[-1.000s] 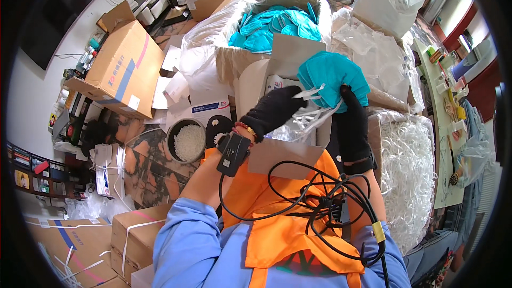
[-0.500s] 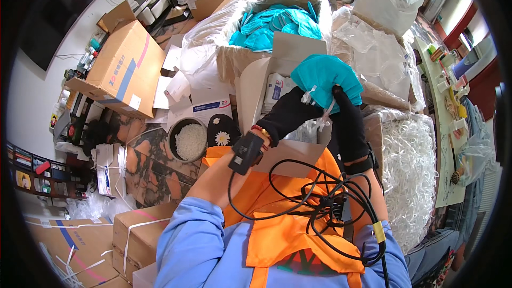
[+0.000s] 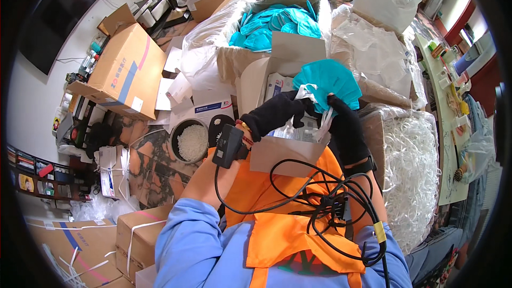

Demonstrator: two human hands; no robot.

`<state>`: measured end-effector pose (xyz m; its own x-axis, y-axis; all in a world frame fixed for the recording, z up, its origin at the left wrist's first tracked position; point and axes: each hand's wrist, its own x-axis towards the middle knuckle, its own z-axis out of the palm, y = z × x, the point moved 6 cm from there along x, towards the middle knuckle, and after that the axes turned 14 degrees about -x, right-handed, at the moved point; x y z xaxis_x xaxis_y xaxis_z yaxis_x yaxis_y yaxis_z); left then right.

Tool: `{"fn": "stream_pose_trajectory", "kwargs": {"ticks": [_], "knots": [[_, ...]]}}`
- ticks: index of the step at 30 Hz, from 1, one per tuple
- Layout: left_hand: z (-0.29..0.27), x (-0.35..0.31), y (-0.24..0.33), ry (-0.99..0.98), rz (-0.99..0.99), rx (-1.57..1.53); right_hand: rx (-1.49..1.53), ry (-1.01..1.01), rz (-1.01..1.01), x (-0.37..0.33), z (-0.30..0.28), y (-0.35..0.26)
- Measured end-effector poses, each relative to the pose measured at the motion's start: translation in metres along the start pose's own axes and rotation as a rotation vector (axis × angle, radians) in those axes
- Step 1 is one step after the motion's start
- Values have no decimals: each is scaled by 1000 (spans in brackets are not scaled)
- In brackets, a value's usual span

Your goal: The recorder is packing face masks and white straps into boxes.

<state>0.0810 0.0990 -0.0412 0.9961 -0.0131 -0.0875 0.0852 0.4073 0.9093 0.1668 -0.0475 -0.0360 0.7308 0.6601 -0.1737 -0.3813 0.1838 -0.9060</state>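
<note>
Above the open carton [image 3: 282,149], both gloved hands, left hand [image 3: 280,109] and right hand [image 3: 344,128], had risen slightly, clamped together on the teal mask [image 3: 328,82].

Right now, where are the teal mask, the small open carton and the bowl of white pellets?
teal mask [image 3: 328,77], head view, on its folded teal body.
small open carton [image 3: 277,152], head view, on its front cardboard wall.
bowl of white pellets [image 3: 178,128], head view, on its dark rim.

Black gloves [image 3: 346,128], blue sleeves [image 3: 194,240], orange vest [image 3: 282,218], tangled black cable [image 3: 320,202]
</note>
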Motion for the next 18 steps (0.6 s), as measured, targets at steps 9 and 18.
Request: {"fn": "stream_pose_trajectory", "kwargs": {"ticks": [9, 18], "knots": [[-38, -15, 18, 146, -37, 187, -37, 123, -100, -9, -9, -23], [-4, -49, 15, 108, -393, 122, 164, -17, 25, -12, -12, -4]]}}
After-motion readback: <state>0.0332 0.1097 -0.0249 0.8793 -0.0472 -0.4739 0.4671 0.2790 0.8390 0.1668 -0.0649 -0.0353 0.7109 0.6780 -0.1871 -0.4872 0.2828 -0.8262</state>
